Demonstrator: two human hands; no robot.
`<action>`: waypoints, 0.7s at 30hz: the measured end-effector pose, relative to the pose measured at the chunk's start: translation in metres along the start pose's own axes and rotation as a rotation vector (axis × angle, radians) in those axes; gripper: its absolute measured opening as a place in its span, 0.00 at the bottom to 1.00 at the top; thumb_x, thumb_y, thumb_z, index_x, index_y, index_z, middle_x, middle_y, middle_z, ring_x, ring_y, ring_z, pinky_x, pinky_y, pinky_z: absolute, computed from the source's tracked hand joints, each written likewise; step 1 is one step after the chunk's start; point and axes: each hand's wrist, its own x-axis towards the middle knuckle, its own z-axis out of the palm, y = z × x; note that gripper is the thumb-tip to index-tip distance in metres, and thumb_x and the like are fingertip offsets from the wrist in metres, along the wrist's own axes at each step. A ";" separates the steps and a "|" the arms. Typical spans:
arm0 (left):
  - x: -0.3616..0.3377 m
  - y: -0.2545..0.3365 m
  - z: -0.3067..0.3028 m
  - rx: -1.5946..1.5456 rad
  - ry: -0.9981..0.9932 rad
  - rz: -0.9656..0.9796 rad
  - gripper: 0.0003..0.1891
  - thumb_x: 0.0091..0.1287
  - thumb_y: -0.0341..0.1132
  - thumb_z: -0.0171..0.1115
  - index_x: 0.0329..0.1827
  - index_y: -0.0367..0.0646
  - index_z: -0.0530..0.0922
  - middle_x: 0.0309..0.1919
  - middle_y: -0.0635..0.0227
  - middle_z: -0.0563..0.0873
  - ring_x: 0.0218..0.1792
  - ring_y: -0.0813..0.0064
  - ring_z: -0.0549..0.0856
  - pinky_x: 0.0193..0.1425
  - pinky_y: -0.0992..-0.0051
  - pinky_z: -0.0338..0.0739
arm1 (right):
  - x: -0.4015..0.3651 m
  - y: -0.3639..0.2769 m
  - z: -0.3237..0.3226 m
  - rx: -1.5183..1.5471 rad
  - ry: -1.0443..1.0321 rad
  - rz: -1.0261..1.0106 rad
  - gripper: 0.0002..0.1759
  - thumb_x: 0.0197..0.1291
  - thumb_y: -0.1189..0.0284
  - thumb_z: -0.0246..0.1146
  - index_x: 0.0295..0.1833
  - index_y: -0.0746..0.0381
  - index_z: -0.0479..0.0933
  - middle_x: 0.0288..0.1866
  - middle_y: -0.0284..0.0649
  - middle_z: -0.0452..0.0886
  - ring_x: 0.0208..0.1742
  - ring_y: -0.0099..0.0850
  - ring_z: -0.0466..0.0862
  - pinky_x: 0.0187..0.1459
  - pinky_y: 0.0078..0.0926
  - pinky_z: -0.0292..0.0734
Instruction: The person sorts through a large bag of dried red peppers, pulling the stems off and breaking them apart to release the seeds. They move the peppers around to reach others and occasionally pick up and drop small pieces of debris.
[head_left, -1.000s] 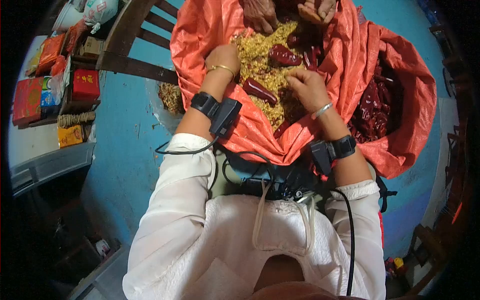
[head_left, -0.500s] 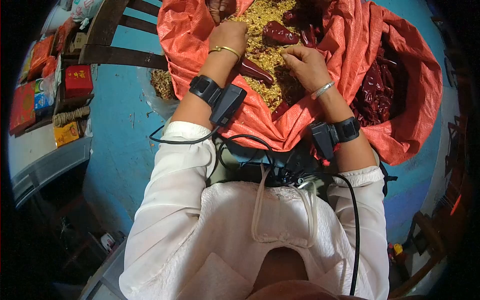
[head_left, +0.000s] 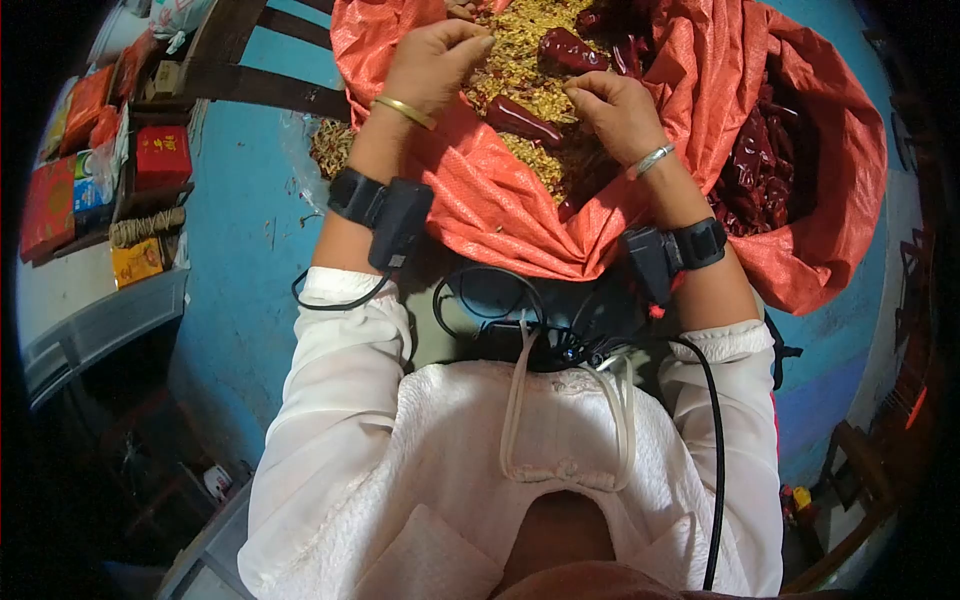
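Observation:
My left hand [head_left: 432, 68] is above the left side of an orange-red woven sack [head_left: 480, 205], thumb and fingers pinched together. My right hand [head_left: 622, 118] is over the sack's right side, thumb and forefinger also pinched. Whatever either pinch holds is too small or hidden to make out. Yellow chili seeds [head_left: 520, 62] fill the sack between the hands. A dark red dried chili [head_left: 522, 119] lies on the seeds between my hands. Another dried chili [head_left: 572, 50] rests just above my right fingertips.
On the right, a second orange-red sack [head_left: 858, 150] holds many dried chilies [head_left: 765, 180]. A clear plastic bag of dry scraps [head_left: 330, 148] sits on the blue floor [head_left: 240, 220] at left. Beyond it are a wooden chair [head_left: 265, 85] and a red box [head_left: 161, 157]. Part of another hand [head_left: 462, 8] appears at the top.
My left hand has drawn left, away from the seeds, uncovering more of the lower chili. My right hand stays pinched at nearly the same spot. The view has shifted slightly.

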 end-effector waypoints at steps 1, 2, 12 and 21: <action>-0.008 0.009 -0.005 -0.246 -0.014 -0.025 0.09 0.60 0.35 0.58 0.37 0.39 0.78 0.25 0.78 0.78 0.24 0.90 0.73 0.26 0.88 0.68 | -0.001 0.000 0.000 0.000 -0.006 0.015 0.12 0.51 0.65 0.58 0.36 0.63 0.79 0.28 0.43 0.80 0.31 0.36 0.80 0.36 0.28 0.73; -0.017 0.017 -0.013 -0.286 0.013 -0.020 0.09 0.61 0.36 0.57 0.39 0.40 0.77 0.27 0.77 0.78 0.24 0.90 0.73 0.25 0.90 0.67 | -0.003 -0.002 0.000 0.029 -0.019 0.088 0.13 0.51 0.65 0.58 0.36 0.62 0.79 0.29 0.43 0.80 0.32 0.36 0.80 0.37 0.28 0.73; -0.089 -0.024 -0.133 0.029 0.038 -0.375 0.10 0.58 0.38 0.59 0.34 0.38 0.78 0.22 0.73 0.79 0.21 0.87 0.74 0.23 0.86 0.67 | -0.023 -0.003 -0.015 -0.575 -0.142 -0.073 0.11 0.50 0.66 0.58 0.35 0.61 0.77 0.32 0.47 0.79 0.36 0.43 0.79 0.39 0.37 0.73; -0.076 0.006 -0.072 0.526 0.440 0.126 0.10 0.57 0.36 0.59 0.33 0.37 0.79 0.22 0.67 0.81 0.21 0.79 0.78 0.28 0.79 0.72 | -0.030 -0.017 -0.013 -0.894 -0.338 -0.028 0.11 0.49 0.67 0.57 0.34 0.62 0.77 0.34 0.48 0.79 0.38 0.43 0.79 0.40 0.37 0.75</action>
